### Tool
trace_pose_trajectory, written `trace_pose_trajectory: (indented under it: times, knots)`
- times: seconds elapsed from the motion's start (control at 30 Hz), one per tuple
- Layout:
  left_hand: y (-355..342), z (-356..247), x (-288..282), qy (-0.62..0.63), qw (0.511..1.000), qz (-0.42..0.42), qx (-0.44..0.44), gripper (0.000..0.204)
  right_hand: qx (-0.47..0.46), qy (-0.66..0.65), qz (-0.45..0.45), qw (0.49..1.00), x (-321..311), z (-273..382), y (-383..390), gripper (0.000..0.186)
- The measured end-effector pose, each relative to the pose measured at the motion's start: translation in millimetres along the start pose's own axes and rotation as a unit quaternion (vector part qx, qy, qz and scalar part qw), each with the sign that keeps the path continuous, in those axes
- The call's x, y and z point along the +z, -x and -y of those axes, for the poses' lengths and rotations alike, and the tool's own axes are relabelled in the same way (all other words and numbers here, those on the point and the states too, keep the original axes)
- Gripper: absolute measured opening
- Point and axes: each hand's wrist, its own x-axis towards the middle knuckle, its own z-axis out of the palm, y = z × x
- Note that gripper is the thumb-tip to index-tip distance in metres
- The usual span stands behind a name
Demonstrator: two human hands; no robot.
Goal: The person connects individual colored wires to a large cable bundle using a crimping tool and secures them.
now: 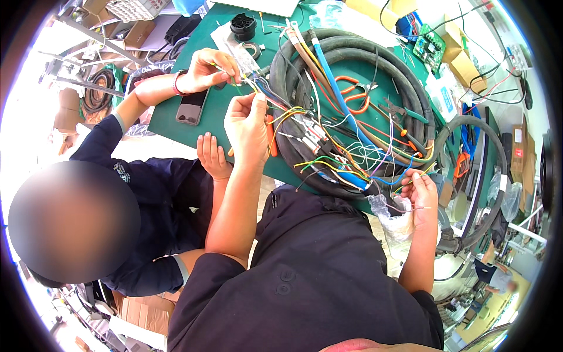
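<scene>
Black thick cable (352,39) lies coiled on the green bench (193,136), with thin wires (352,161) fanned across its near side. At the coil's left, the person's left hand (247,126) has its fingers pinched on thin wires, near a co-worker's hand (212,69). Near right, the right hand's (423,196) fingers close on thin wires beside clear plastic wrap (396,226).
</scene>
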Motion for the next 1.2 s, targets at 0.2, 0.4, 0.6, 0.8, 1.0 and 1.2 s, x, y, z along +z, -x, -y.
trace_pose_trajectory:
  times: [0.2, 0.4, 0.6, 0.8, 1.0, 1.2]
  knots:
    - [-8, 14, 0, -0.145, 0.972, -0.092, 0.160, 0.012, 0.003, -0.006, 0.004, 1.000, 1, 2, 1, 0.020]
    - [-17, 11, 1, -0.048, 0.988, -0.021, 0.144, 0.009, 0.007, -0.012, 0.007, 1.000, 1, 2, 0, 0.020]
    - [-2, 0, 10, -0.021, 0.992, -0.020, 0.126, 0.013, 0.010, -0.009, 0.008, 1.000, -1, 0, -2, 0.020]
    - [12, 7, 18, -0.053, 0.985, 0.018, 0.165, 0.014, 0.007, -0.012, 0.008, 1.000, -1, 0, -2, 0.019]
    - [19, 0, 25, -0.097, 0.988, 0.054, 0.110, 0.020, 0.008, -0.017, 0.006, 1.000, 0, 0, -2, 0.018]
    - [12, 1, 25, -0.082, 0.992, 0.049, 0.079, 0.015, 0.008, -0.023, 0.009, 1.000, -2, 0, -3, 0.019]
